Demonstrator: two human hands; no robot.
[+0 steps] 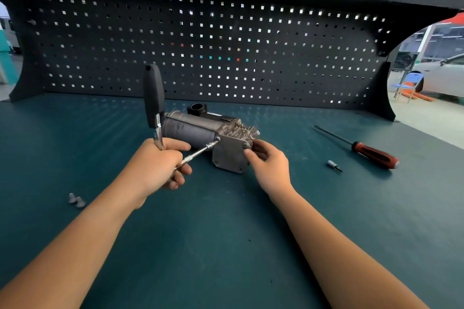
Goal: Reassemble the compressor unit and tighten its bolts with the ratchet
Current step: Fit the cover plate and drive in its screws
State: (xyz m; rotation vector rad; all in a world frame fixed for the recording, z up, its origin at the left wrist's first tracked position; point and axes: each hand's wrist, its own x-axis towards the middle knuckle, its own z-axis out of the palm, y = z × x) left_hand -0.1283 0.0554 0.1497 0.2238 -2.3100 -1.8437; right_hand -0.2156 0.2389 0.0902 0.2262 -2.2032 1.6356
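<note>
Compressor [213, 133]: on the bench [226, 246], in the middle, its end plate [229, 157] towards the person.
Ratchet [154, 98]: left of the compressor, its handle upright in the left hand [155, 163]; its extension bar [198, 154] reaches the end plate's upper left corner.
Right hand [268, 165]: grips the end plate's right edge.
Loose bolts [76, 200]: two, touching, far left on the bench.
Screwdriver [361, 149]: well right of the compressor.
Small bit [334, 165]: just before the screwdriver.
Pegboard [200, 45]: upright behind the bench.

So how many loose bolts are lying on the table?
2 small grey metal bolts, side by side at the near left of the dark green table mat. More may hide behind the grey metal compressor.
</note>
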